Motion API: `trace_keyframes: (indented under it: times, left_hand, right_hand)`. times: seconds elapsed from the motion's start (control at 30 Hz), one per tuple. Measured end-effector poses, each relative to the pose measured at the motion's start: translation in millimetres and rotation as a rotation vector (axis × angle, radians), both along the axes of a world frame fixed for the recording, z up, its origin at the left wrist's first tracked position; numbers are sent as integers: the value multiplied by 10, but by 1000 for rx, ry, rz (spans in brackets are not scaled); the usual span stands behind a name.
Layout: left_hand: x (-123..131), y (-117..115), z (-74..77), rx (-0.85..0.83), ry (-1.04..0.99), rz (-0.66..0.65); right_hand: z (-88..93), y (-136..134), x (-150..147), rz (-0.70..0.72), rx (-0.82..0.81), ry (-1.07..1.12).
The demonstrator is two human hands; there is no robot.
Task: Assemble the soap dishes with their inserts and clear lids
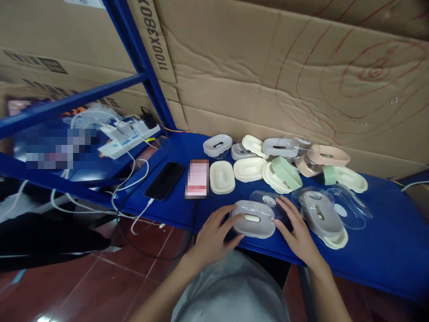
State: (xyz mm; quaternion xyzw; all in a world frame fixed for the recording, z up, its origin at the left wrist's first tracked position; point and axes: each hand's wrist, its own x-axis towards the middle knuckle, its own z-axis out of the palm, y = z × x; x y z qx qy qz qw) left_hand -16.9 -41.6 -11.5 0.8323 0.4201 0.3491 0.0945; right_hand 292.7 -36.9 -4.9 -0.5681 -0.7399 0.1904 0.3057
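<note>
A grey oval dish (259, 228) that looks like a soap dish, with a slot in its middle, lies near the front edge of the blue table. My left hand (217, 232) grips its left end, fingers over the rim and thumb at the front. Cream shows through the slot. Just behind the dish is a clear plastic lid (256, 197) with a round white label. My right hand (297, 232) is open at the dish's right end, fingers stretched over the lid's right side and thumb by the dish rim. Whether it bears on either is unclear.
Beside my right hand, another grey dish (323, 219) rests on a cream one, near clear lids (348, 208). Cream, grey, green and peach pieces (330, 155) line the back. Leftward are a black phone (164, 180), a lit phone (197, 179), cables and a power strip (129, 138).
</note>
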Motion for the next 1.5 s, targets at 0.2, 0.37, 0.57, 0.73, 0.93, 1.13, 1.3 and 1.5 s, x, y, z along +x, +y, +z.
trace_keyframes:
  times: [0.2, 0.37, 0.57, 0.73, 0.93, 1.13, 1.3, 1.5]
  left_hand:
    - [-3, 14, 2, -15, 2, -26]
    - [3, 23, 24, 2, -7, -48]
    - [-2, 25, 32, -5, -9, -58]
    - [1, 24, 34, 10, -7, -49]
    - [2, 10, 7, 0, -3, -23]
    - [-12, 6, -40, -48, 6, 17]
    - [-12, 14, -38, -56, -10, 17]
    - [-22, 14, -13, -83, -30, 1]
  right_hand:
    - [-20, -8, -11, -1, 20, -56]
    - [-18, -5, -10, 6, 11, -65]
    - [-12, -1, -21, 2, 27, -89]
    - [38, -28, -27, -19, 73, -41]
    - [69, -50, -22, -87, 196, 9]
    - [44, -101, -185, 103, 209, -187]
    - [101, -173, -282, 191, 259, -239]
    - [102, -232, -373, 183, 311, -291]
